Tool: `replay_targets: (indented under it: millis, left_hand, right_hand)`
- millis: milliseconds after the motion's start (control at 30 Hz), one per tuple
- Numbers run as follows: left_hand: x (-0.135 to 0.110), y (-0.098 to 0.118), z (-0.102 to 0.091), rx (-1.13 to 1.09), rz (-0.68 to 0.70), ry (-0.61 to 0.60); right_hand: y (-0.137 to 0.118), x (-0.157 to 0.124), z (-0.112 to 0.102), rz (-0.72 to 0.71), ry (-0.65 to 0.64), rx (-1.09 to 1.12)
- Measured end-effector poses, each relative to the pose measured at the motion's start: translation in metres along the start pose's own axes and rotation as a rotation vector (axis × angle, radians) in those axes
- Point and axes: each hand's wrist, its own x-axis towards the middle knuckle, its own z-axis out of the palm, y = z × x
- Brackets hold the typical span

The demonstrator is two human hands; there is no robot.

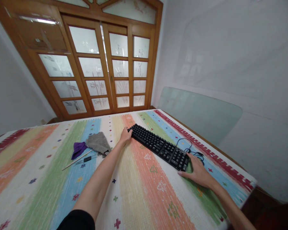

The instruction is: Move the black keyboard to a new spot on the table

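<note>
Long black plastic keyboard with a number pad (156,143) held between two bare hands, lying aslant over the striped multicoloured woven-look tablecloth (124,191). Its far short end is clamped by the left hand (126,135), thumb laid over the top. The opposite end is spanned by the right hand (198,168), thumb pressed at the near corner and fingers set along the far corner; that grip is spread wide but closed on the casing. By taking both ends, the length is probably kept balanced and its angle governed, while the keys are left uncovered between the grips. Whether the underside is lifted or rested on the cloth cannot be told from this angle.

Just beyond the right-hand fingers, a thin black looped cable (201,156) is gathered, seemingly bunched so that it is kept out of the way of the grip. To the left of the left hand, apart from it, a crumpled grey fabric cloth (97,142) is seen, with a small purple fabric piece (78,149) touching it. Nearer the body, a slim pale stick (75,161) and a small black-bodied tool (87,159) are laid.
</note>
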Motion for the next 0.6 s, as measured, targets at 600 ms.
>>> replay_targets:
  millis: [600]
  left_hand:
    - [-0.144, 0.005, -0.07, 0.356, 0.128, -0.346]
  right_hand:
    - [0.003, 0.02, -0.004, 0.242, 0.142, -0.011]
